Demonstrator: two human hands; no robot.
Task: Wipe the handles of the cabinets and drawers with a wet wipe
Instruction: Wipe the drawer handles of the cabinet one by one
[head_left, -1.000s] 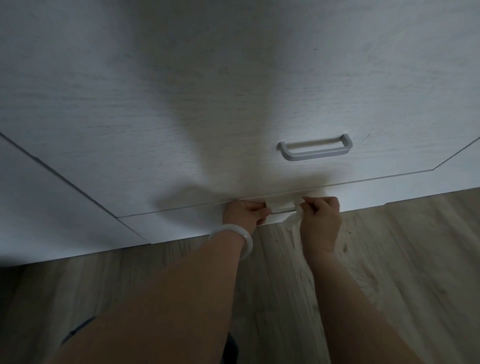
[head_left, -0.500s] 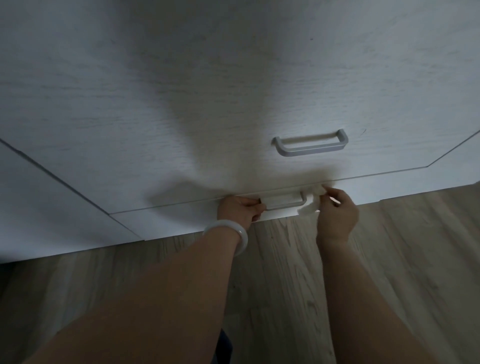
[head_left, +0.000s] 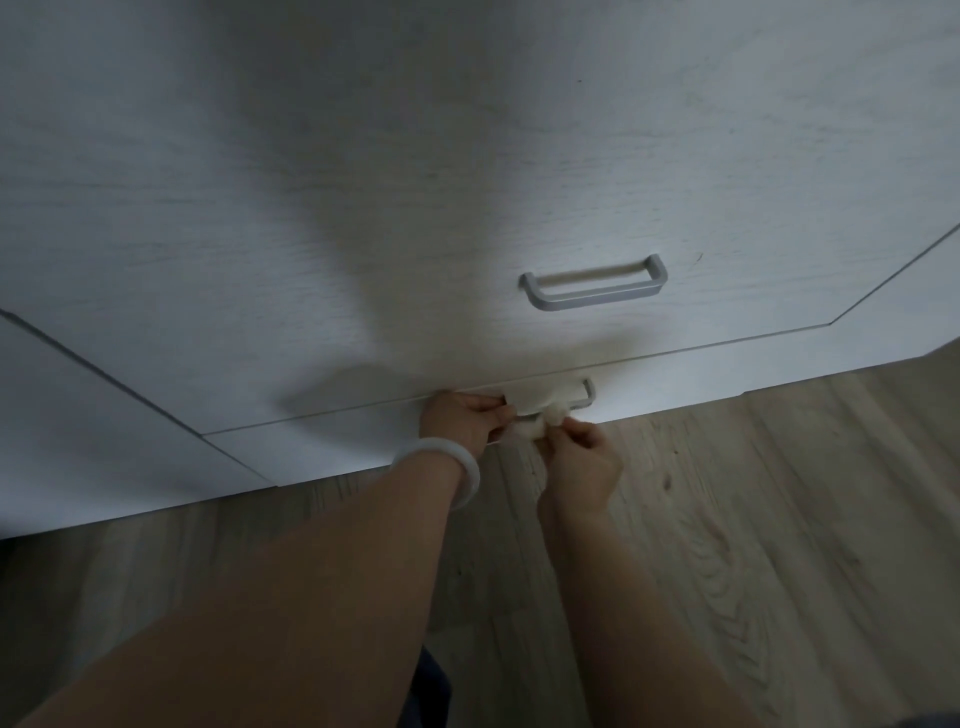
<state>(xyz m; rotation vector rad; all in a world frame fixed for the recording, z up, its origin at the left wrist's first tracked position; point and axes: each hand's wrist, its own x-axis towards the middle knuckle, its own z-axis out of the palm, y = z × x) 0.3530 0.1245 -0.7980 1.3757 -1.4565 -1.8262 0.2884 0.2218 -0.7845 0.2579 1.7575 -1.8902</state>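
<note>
The fingers (head_left: 571, 434) of the right hand (head_left: 584, 460) are curled inward and pinch one end of the wet wipe (head_left: 532, 426), which is bunched into a pale twisted strand. The wipe runs up over the bar of the lower handle (head_left: 584, 397) near its middle and comes back down toward the left hand (head_left: 462, 421). The fingers of the left hand are curled too, their tips close against the left end of the lower handle; they seem to pinch the other end of the wipe, though the dim light and the hand's own back hide the exact hold.

Both hands sit low against the bottom drawer front (head_left: 675, 379), knuckles facing the camera, the two hands just beside each other with the wipe between them. The right wrist bends slightly, and its forearm comes up from the lower right of the view. The left forearm comes in from the lower left, broad and near the camera, and a pale bangle (head_left: 457, 460) rings its wrist.

The lower handle is a silver bar on the narrow bottom drawer front, its right end free of the wipe. Above it, on the larger drawer front (head_left: 363, 234), the upper handle (head_left: 595, 286) of the same kind stands untouched, well apart from both hands. A shadow falls across the middle of that front. Below the cabinet lies the wood-patterned floor (head_left: 753, 519).
</note>
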